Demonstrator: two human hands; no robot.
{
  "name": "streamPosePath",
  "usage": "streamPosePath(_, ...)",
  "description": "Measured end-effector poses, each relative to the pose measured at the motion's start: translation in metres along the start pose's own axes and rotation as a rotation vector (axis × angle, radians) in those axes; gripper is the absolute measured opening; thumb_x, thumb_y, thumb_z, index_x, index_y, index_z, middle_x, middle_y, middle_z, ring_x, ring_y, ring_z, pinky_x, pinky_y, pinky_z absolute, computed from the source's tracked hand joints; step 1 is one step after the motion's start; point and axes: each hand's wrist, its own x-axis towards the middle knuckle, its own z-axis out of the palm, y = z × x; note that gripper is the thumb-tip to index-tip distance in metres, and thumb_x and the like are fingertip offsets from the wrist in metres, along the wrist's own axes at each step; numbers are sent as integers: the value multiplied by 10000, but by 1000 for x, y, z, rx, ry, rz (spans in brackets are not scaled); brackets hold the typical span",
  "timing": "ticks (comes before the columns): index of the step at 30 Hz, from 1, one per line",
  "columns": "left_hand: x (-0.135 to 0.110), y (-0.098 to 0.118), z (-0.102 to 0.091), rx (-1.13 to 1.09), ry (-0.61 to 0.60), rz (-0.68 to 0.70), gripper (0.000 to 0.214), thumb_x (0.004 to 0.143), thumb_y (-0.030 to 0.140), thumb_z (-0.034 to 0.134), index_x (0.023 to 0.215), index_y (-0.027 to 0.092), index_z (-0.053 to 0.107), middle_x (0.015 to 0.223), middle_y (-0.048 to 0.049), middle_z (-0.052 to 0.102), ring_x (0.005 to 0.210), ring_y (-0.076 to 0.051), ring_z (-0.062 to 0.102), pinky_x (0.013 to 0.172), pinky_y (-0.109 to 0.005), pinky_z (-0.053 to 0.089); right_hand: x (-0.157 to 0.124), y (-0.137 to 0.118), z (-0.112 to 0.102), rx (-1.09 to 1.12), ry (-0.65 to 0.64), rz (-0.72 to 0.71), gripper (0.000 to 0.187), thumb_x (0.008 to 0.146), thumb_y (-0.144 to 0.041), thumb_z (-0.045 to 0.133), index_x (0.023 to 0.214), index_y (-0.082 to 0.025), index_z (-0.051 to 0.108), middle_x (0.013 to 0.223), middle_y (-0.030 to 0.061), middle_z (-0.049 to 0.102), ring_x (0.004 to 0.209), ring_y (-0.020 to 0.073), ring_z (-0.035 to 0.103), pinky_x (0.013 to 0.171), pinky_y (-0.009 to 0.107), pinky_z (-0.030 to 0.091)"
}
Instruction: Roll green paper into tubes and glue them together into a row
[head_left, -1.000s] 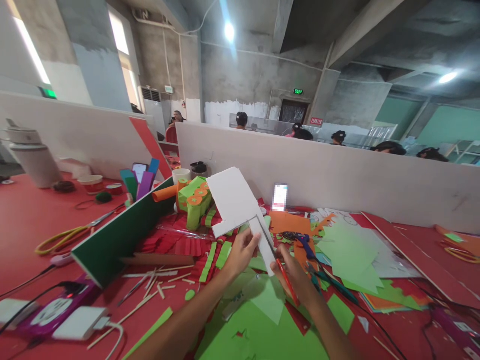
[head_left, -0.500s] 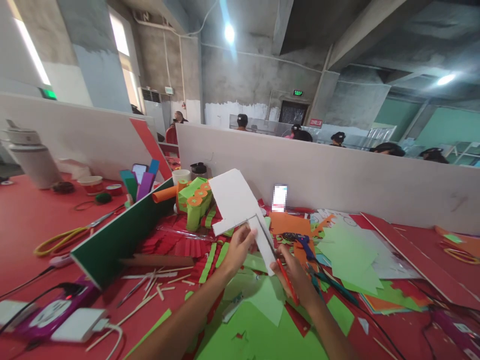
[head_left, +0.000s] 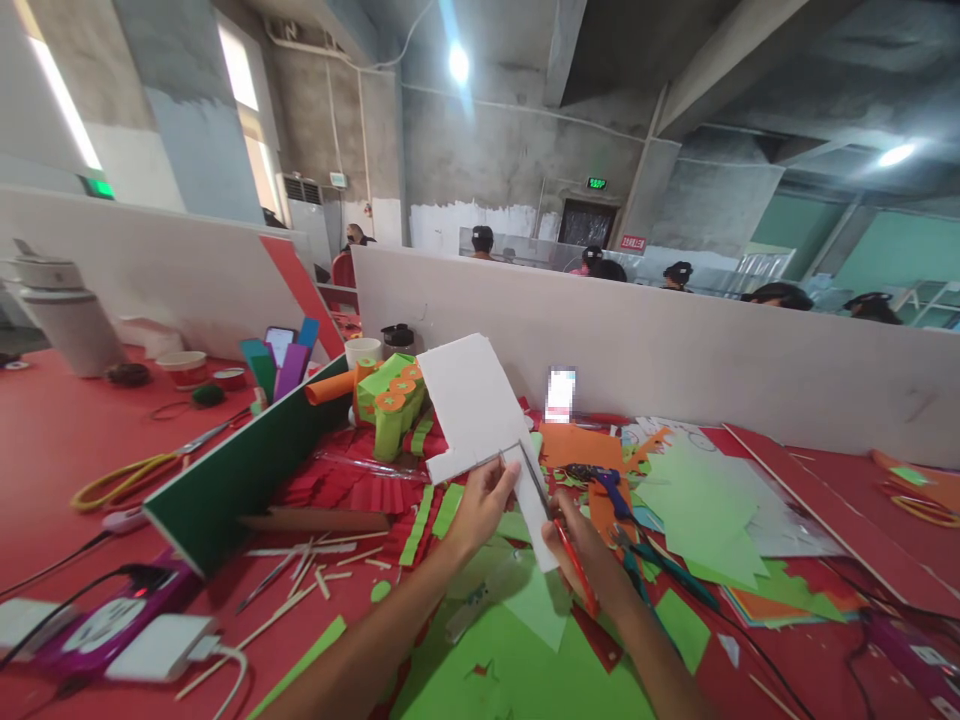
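My left hand (head_left: 484, 505) is closed on a sheet of white board (head_left: 476, 395), thumb on top along its lower edge. The board is tilted upright over the middle of the table and has a stepped, cut outline. My right hand (head_left: 604, 560) grips red-handled scissors (head_left: 571, 555). Their dark blade lies along the slit between the board and a narrow white strip (head_left: 531, 505). This strip angles down between my hands and is joined to the board near my left thumb. My right fingers partly cover the scissor handles.
Green paper (head_left: 525, 670) lies beneath my hands. A glue gun (head_left: 611, 490) and pliers (head_left: 667, 565) are to the right. At left stand a green board (head_left: 247, 480) and a green-and-orange paper model (head_left: 390, 395). A white partition (head_left: 712, 360) runs behind, with people beyond.
The scissor blade has gone further up along the board toward my left thumb. The white strip's lower end has dropped slightly and shifted right. Both hands keep their grip.
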Motion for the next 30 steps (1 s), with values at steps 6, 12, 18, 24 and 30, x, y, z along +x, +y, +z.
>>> streamPosePath(6, -1, 4, 2, -44, 23, 9, 388, 844, 501, 566, 663, 169, 482, 531, 50, 457, 483, -90, 427, 473, -216, 328, -1, 1, 7, 25, 50, -6, 375, 909, -573, 478, 992, -209, 512, 805, 27, 633, 658, 179, 590, 569, 250, 424)
streamPosePath(12, -1, 10, 2, -61, 29, 2, 386, 842, 499, 566, 659, 171, 474, 532, 51, 449, 475, -88, 423, 458, -210, 324, -2, 0, 14, 55, 88, 0, 360, 896, -566, 506, 962, -212, 491, 744, 1, 594, 563, 152, 537, 497, 234, 390)
streamPosePath(18, -2, 1, 2, 2, -17, 3, 385, 866, 485, 548, 651, 178, 459, 500, 57, 443, 460, -84, 413, 473, -213, 310, 0, -4, 10, 14, 93, -28, 318, 935, -523, 451, 972, -210, 493, 857, 44, 633, 682, 180, 590, 617, 265, 451)
streamPosePath(24, 0, -5, 2, -1, -23, -1, 386, 870, 490, 541, 656, 178, 466, 498, 55, 457, 467, -87, 414, 487, -216, 312, -1, -2, 12, 51, 110, 2, 310, 908, -525, 507, 911, -216, 477, 771, 11, 604, 596, 159, 567, 531, 244, 431)
streamPosePath(30, -1, -3, 3, -35, -29, -10, 392, 855, 511, 554, 660, 182, 464, 494, 60, 444, 463, -91, 412, 481, -219, 311, 0, 0, 18, 71, 104, 51, 371, 910, -583, 451, 971, -218, 475, 688, -17, 559, 467, 135, 507, 422, 236, 380)
